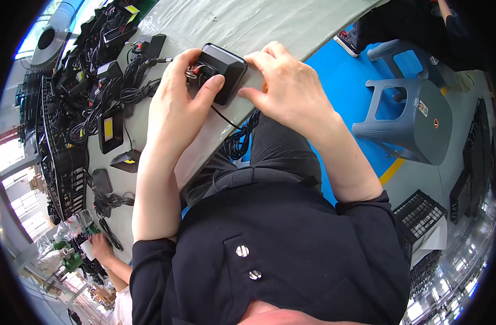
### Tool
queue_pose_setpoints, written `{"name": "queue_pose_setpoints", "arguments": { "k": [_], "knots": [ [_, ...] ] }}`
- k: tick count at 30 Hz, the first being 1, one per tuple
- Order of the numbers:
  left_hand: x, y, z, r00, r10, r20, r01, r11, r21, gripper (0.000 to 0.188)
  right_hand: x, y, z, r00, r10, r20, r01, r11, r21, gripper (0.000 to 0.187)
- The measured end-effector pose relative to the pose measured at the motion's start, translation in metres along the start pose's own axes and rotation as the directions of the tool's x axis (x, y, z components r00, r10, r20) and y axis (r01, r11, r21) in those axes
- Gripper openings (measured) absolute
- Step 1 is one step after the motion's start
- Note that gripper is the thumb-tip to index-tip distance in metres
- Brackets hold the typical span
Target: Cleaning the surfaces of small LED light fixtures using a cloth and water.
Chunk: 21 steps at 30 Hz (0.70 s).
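A black, box-shaped lamp housing [233, 69] is between my hands over the table's edge. My left hand [175, 103] grips its left side, with the thumb across the housing and the fingers curled at the far side. Small red and metal parts [192, 71] show between that thumb and forefinger; their exact kind is hard to make out. At the housing's right edge, the bent fingers and thumb of my right hand [291, 89] hold it. A black cable [224, 117] runs from the housing down to a coil [238, 143] by my lap.
Similar lamps with yellow panels [108, 130] and coiled cables [137, 81] crowd the table [199, 16] on the left. A co-worker's hand [100, 248] is at lower left. Grey-blue stools [429, 119], a black crate [420, 214] and another person's shoe [346, 44] are on the right.
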State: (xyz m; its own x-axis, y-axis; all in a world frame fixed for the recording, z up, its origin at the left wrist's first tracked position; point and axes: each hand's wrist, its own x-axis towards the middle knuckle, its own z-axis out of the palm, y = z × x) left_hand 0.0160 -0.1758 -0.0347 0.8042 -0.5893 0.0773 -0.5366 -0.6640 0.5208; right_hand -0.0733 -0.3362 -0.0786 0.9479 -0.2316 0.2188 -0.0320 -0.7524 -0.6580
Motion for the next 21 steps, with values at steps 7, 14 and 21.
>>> {"name": "queue_pose_setpoints", "arguments": {
  "k": [7, 14, 21],
  "knots": [
    [0.006, 0.012, 0.000, 0.999, -0.026, 0.033, 0.019, 0.982, 0.189, 0.049, -0.003, 0.002, 0.003, 1.000, -0.011, -0.021, 0.012, 1.000, 0.013, 0.035],
    [0.005, 0.017, 0.003, 0.999, -0.049, 0.021, 0.044, 0.983, 0.179, 0.052, -0.005, 0.002, 0.006, 0.999, -0.015, -0.042, 0.016, 0.999, 0.028, 0.036],
    [0.007, 0.014, 0.008, 0.997, 0.066, 0.040, -0.075, 0.957, 0.281, 0.055, -0.006, 0.005, 0.007, 0.997, -0.030, -0.075, 0.032, 0.999, 0.035, 0.037]
  ]
}}
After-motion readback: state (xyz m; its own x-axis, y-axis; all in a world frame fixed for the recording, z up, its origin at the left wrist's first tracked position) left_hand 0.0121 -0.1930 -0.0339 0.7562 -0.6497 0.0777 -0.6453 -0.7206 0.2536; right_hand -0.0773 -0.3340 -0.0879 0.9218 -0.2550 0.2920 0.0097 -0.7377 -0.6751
